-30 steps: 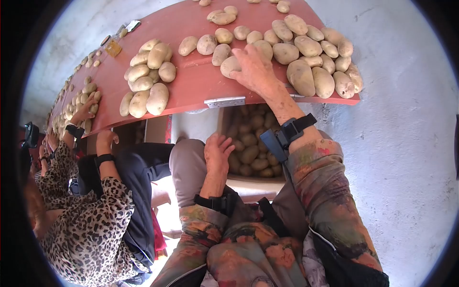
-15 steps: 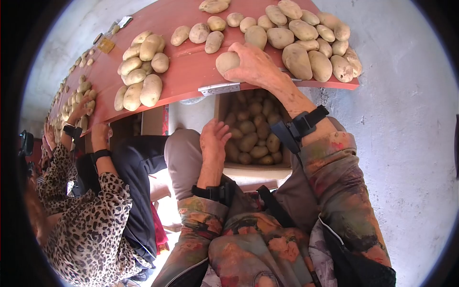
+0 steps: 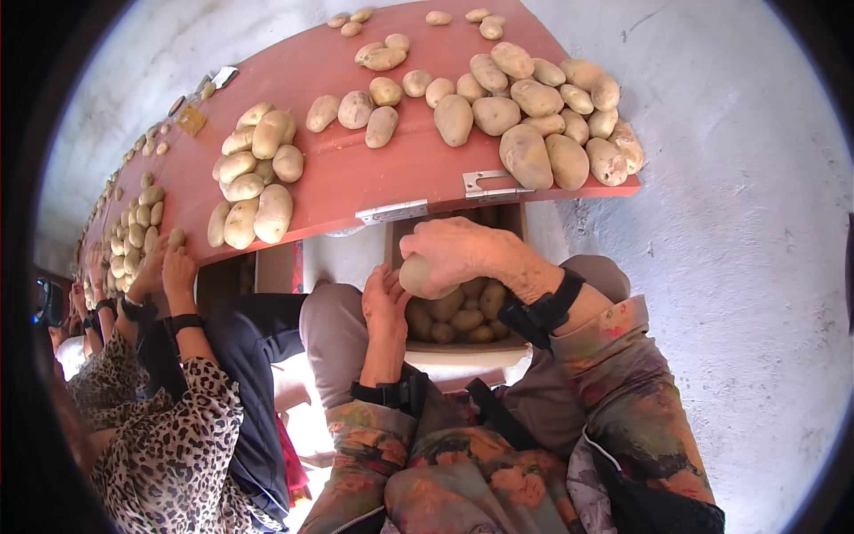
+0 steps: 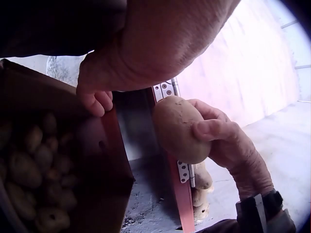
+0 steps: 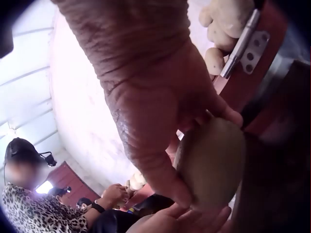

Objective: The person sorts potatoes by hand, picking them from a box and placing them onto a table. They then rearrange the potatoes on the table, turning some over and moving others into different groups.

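Note:
My right hand (image 3: 467, 254) grips a large pale potato (image 3: 414, 275) between thumb and fingers, just off the front edge of the red table board (image 3: 374, 173). In the right wrist view the thumb and fingertips press into the sides of this potato (image 5: 214, 162). Close beside it is my left hand (image 3: 384, 307), its fingers loosely bent and holding nothing. The left wrist view has those fingers (image 4: 99, 99) by the rim of a cardboard box (image 4: 109, 160). Potatoes (image 3: 463, 322) lie inside that box, below my hands.
A potato heap (image 3: 543, 107) sits at the board's right end, another pile (image 3: 258, 169) to the left, with loose potatoes (image 3: 382, 125) between. Metal hinges (image 3: 391, 213) line the front edge. A person in leopard print (image 3: 178, 436) works on the left; a wall (image 3: 729, 222) stands right.
My right hand has taken the potato from the tabletop and brought it down and toward me, beside the left hand over the box. The left hand has moved little.

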### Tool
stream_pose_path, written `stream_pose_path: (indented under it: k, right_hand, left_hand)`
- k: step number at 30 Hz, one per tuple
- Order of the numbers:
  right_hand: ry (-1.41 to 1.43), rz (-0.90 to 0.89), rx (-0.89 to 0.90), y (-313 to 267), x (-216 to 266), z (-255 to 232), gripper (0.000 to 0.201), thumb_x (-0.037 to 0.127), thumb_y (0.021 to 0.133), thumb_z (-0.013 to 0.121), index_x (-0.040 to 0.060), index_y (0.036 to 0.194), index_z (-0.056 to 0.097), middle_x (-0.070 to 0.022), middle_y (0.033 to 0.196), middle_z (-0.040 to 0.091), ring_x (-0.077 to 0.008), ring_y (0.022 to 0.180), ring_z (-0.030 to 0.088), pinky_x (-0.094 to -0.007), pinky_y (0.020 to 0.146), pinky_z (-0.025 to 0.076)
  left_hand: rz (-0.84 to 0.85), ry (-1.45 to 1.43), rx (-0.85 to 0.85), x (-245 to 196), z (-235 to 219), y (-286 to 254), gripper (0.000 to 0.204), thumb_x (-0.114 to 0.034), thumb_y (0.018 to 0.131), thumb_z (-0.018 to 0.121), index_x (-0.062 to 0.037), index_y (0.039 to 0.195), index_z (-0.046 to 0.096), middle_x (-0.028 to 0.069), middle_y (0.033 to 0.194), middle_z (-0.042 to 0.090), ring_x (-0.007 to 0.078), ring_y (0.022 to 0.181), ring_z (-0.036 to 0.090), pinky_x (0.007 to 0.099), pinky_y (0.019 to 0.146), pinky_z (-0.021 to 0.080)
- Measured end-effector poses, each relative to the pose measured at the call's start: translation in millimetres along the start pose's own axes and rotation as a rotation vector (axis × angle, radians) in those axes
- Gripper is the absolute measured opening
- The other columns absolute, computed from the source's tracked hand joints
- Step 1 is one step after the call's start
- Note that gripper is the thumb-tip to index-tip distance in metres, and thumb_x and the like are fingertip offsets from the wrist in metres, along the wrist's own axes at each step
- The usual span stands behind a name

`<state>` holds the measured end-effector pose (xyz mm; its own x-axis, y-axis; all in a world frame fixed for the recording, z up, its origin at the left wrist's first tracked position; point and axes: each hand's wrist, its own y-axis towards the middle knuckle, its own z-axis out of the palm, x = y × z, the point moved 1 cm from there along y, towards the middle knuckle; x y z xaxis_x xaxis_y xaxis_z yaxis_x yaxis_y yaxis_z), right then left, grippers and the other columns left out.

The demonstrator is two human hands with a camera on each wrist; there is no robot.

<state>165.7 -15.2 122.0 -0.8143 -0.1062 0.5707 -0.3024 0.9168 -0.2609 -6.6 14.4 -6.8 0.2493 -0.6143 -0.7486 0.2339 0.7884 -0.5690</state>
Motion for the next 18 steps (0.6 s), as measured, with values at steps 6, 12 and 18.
stream_pose_path:
  k: [6,12,18]
  right_hand:
    - [-0.213,-0.127,-0.390,19.4,-12.1,13.4,0.029,0.019,0.071,0.064,0.0050,0.096,0.056,-0.0120,0.091,0.055,-0.0291,0.092,0.056,-0.0403,0.076,0.049]
    - [-0.200,-0.064,-0.775,-2.2,-17.8,-29.1,0.021,0.013,0.074,0.060,0.0058,0.093,0.054,-0.0106,0.092,0.055,-0.0290,0.092,0.055,-0.0400,0.077,0.048]
    - [-0.252,0.360,-0.969,-45.8,-48.3,-61.8,0.020,0.012,0.074,0.061,0.0054,0.091,0.053,-0.0123,0.093,0.054,-0.0298,0.095,0.054,-0.0412,0.078,0.047]
  left_hand:
    - [-0.022,0.018,-0.018,-2.5,-0.6,3.3,0.045,-0.035,0.094,0.042,-0.0003,0.122,0.045,0.0149,0.111,0.054,0.0238,0.102,0.052,0.0391,0.086,0.044]
    - [-0.033,0.013,0.006,-4.5,1.6,-0.5,0.050,-0.033,0.089,0.049,0.0012,0.124,0.044,0.0175,0.114,0.053,0.0255,0.100,0.053,0.0368,0.081,0.045]
    - [-0.061,0.018,0.048,-1.2,8.5,-4.7,0.047,-0.031,0.088,0.052,0.0005,0.122,0.046,0.0158,0.110,0.053,0.0238,0.096,0.053,0.0363,0.079,0.046]
